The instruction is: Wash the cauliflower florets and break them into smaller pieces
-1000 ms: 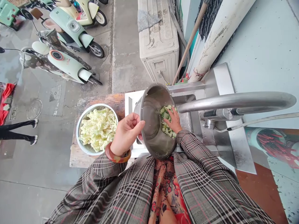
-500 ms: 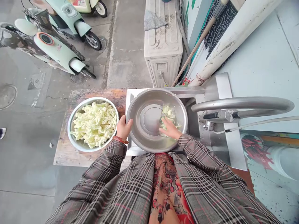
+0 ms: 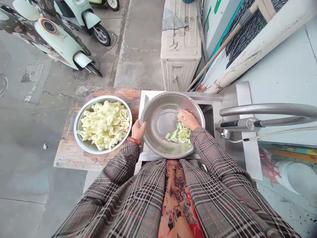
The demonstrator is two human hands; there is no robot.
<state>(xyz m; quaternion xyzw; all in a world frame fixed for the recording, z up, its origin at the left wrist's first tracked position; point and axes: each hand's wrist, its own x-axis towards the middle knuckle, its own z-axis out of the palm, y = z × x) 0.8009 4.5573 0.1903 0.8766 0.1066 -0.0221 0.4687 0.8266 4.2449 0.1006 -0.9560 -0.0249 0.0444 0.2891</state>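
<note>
Resting over the left part of one steel sink [image 3: 213, 96], one round metal basin [image 3: 164, 122] sits between two hands. It holds a single loose heap of leafy scraps [image 3: 182, 134] on its right side; the overlapping pieces cannot be counted. The basin is wide and grey, with a narrow rim, a ring marked on its flat floor and small specks on its wall; the scraps are pale green and whitish. The left hand [image 3: 138, 130] grips the left rim, thumb on top, fingers mostly hidden. The right hand [image 3: 189, 119] reaches in from the right, fingers curled at the heap's far edge; whether they close on any piece cannot be told. Just left of the basin, one bowl [image 3: 86, 147] of creamy cauliflower pieces [image 3: 105, 124] stands on one wooden board [image 3: 70, 159]. To the right arches one tap [image 3: 260, 108]. Farther off are one boxy unit [image 3: 182, 46] bearing one grey cloth [image 3: 172, 21], and, far left, three scooters [image 3: 59, 43], all partly cut off.
</note>
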